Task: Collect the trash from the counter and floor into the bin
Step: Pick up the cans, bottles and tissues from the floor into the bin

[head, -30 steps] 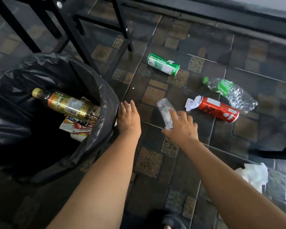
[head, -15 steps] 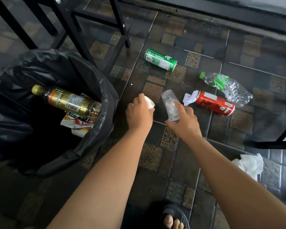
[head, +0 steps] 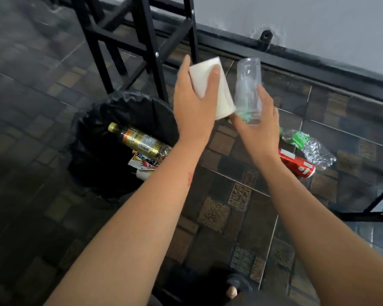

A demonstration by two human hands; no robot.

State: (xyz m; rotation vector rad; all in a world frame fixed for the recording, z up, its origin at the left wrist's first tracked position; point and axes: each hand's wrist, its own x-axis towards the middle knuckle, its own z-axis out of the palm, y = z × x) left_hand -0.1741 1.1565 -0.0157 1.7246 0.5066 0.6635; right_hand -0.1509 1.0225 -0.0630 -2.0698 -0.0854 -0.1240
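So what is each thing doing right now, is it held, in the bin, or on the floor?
White paper cup: held in left hand.
Clear plastic cup: held in right hand.
Bin: open, black liner.
Amber bottle: lying in bin.
Red can: lying on floor.
Crushed clear bottle: lying on floor.

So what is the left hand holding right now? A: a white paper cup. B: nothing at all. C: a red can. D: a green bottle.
A: the left hand is wrapped around a white paper cup, lifted up next to the clear plastic cup in the right hand, while the red can lies on the floor.
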